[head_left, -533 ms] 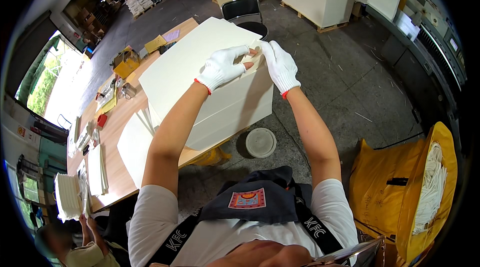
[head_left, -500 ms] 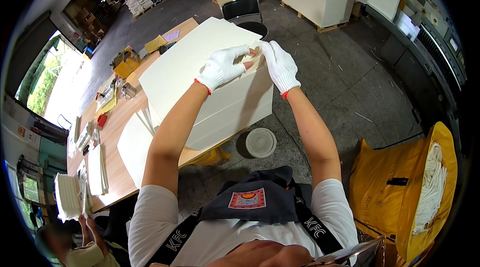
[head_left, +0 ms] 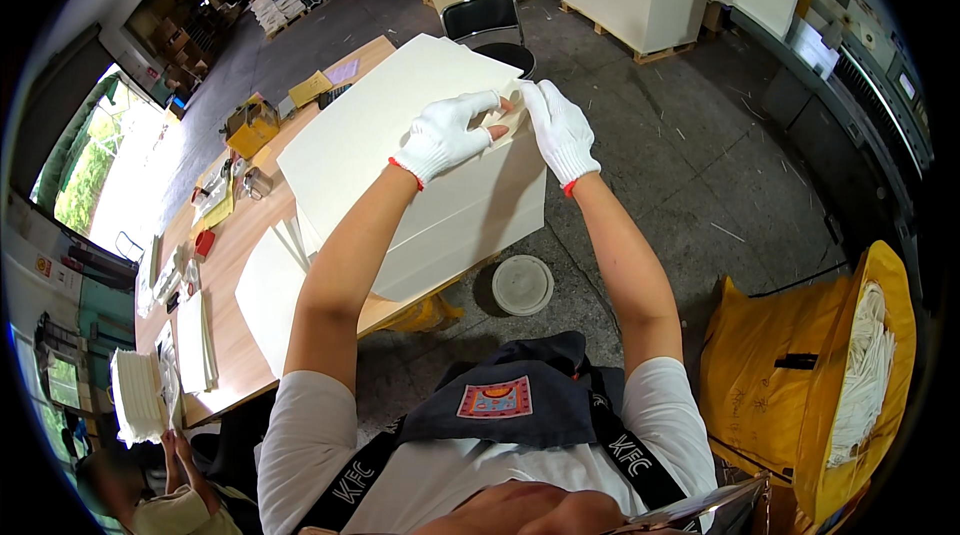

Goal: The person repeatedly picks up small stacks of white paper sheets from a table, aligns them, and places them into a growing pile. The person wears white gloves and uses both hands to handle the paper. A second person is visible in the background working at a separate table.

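Note:
A tall stack of large white paper sheets lies on the wooden table in front of me. At its right corner, several sheets are bent up and curled between my hands. My left hand, in a white knitted glove with bare thumb and fingertip, has thumb and forefinger around the bent sheet edges. Opposite it, my right hand, also gloved, presses against the corner with its fingers together and slightly bent. Its thumb is hidden, and how many sheets each hand grips is hard to see.
Left of the stack, the table bears tools, tape, a red item and a yellow box. A lidded white bucket stands on the floor below. A yellow sack is at right, a black chair beyond. A co-worker handles stacked paper lower left.

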The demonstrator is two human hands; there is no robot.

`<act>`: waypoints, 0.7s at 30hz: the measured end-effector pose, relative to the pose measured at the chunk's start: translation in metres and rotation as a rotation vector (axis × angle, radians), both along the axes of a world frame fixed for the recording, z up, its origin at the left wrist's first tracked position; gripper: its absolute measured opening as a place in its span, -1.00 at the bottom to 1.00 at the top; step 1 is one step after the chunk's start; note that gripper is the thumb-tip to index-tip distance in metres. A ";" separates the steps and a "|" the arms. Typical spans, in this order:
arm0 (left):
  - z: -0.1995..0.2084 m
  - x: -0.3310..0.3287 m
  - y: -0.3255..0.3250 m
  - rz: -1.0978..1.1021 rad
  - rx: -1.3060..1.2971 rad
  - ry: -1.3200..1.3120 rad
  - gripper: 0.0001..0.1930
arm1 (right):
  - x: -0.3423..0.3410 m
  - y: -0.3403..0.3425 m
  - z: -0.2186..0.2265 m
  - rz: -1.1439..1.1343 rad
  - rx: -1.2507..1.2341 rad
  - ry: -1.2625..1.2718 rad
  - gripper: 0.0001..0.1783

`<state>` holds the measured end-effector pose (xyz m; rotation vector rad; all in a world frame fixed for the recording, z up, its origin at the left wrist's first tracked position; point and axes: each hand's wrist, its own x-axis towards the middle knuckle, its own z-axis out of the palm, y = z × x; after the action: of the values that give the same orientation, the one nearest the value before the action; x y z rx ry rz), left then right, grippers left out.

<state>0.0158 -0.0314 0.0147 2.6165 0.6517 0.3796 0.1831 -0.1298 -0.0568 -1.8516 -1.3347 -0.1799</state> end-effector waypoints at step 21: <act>-0.004 0.000 -0.001 -0.020 -0.002 -0.054 -0.63 | 0.003 0.011 -0.009 -0.032 0.035 0.165 -0.55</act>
<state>0.0162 -0.0328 0.0107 2.5989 0.6067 0.4415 0.1863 -0.1188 -0.0661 -1.8174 -1.1825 -0.0655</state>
